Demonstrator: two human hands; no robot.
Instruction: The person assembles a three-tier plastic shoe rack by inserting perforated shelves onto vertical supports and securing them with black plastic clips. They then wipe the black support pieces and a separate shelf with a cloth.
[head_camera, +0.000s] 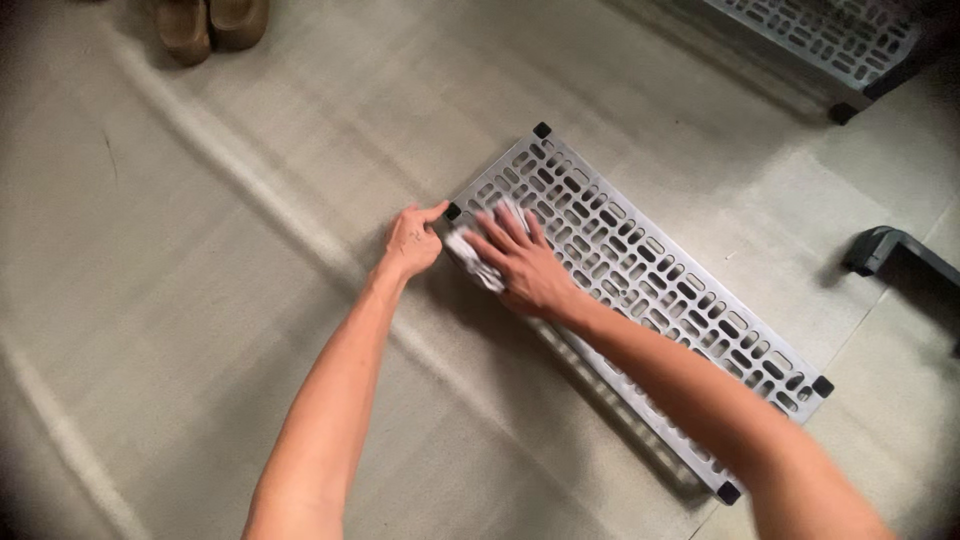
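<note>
A long grey metal shelf panel with slotted holes and black corner caps lies flat on the floor. My left hand grips its near-left corner, thumb touching the black cap. My right hand presses flat on a white cloth laid over the panel's left end. The cloth is mostly hidden under my fingers.
The floor is pale grey with faint stripes. A second slotted panel leans at the top right. A black bracket sits at the right edge. A pair of brown shoes stands at the top left.
</note>
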